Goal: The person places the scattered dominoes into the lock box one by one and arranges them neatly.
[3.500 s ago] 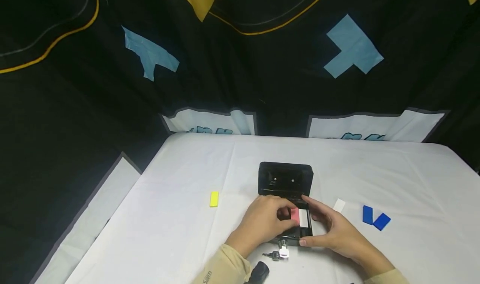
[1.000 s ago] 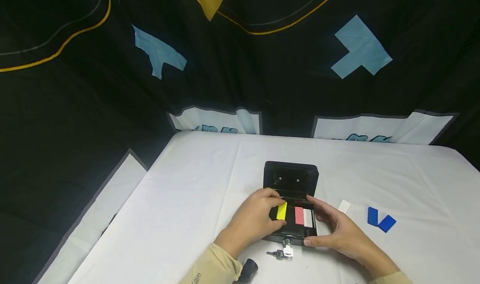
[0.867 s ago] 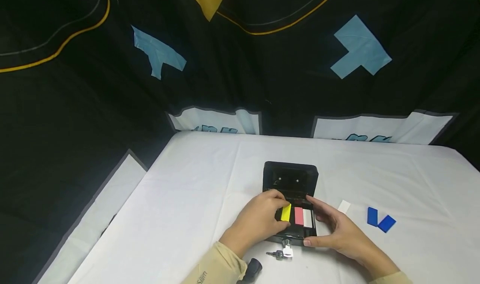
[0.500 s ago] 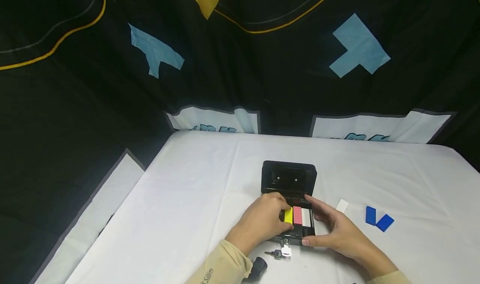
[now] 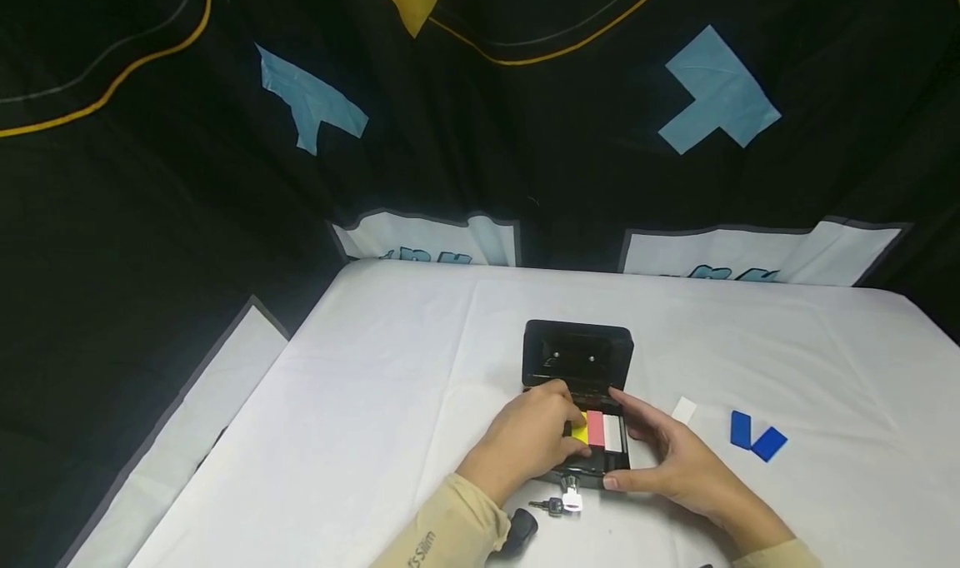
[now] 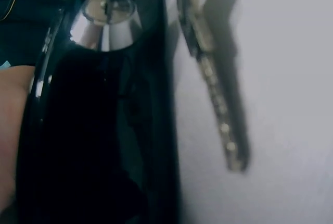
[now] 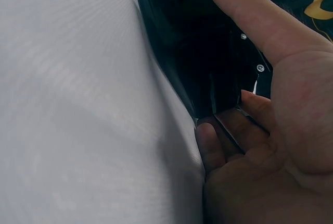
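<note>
A small black cash box stands on the white table with its lid raised. My left hand reaches into it and pinches a yellow block, partly hidden by the fingers. Right beside that block lie a pink block and a white block, side by side in the box. My right hand holds the box's right side, thumb at the front corner and fingers toward the back. In the left wrist view, a key hangs by the round lock on the box front.
Two blue blocks and a loose white block lie on the table to the right of the box. A dark curtain hangs behind the table's far edge. A black wrist camera sits below my left sleeve.
The yellow block, earlier on the table left of the box, was carried in by my left hand and slid right, up against the pink block. My right hand has kept its place.
</note>
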The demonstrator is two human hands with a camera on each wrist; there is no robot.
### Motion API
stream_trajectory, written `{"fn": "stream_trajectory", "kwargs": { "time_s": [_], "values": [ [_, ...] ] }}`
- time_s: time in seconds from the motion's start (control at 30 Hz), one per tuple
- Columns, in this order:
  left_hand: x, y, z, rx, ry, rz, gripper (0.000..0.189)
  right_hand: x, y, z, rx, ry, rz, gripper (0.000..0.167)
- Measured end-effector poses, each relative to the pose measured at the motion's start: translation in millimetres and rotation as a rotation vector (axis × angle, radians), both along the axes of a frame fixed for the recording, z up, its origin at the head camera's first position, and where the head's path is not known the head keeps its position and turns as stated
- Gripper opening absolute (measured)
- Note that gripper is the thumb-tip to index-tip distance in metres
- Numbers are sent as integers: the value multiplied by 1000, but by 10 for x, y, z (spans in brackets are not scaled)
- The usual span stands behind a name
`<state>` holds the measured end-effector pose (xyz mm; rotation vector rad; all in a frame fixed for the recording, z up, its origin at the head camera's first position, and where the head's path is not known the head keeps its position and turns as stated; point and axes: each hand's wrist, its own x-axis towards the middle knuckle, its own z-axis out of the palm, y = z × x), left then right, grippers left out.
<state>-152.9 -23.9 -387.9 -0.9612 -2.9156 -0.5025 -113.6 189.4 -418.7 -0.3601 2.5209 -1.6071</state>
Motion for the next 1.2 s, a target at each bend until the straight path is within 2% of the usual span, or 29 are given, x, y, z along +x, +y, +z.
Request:
{"fn": "stream_trajectory", "kwargs": {
  "time_s": [0.23,0.43,0.63,0.7,0.77,0.83,0.9,1.0,1.07,1.13,1.2],
  "values": [
    [-4,22,4,-11,15,-19,34,2,-5,1,-6,-2,3,99],
    [-12,98,-20,-11,29,-41,27,17,-13,-14,-26,-13,9,98],
    [-22,158,-43,-11,61,-56,29,19,-8,-23,-52,2,22,97],
    [-11,140,-36,37,69,-67,28,24,-1,-21,-42,9,21,97],
    [4,84,-6,128,76,-63,27,25,3,-15,-25,14,17,97],
    [4,-12,35,262,91,-30,26,17,2,-5,-13,13,13,98],
    [-8,-132,64,411,90,41,26,6,-2,5,-2,13,7,98],
    [-35,-322,30,620,16,170,33,-7,-3,16,2,7,-4,100],
    [-46,-443,-47,724,-103,230,44,-8,0,18,9,4,-8,101],
    [-62,-551,-126,797,-266,220,55,-5,0,19,19,0,-13,102],
    [-81,-630,-196,817,-409,159,67,0,-2,20,31,-1,-17,102]
  ]
}}
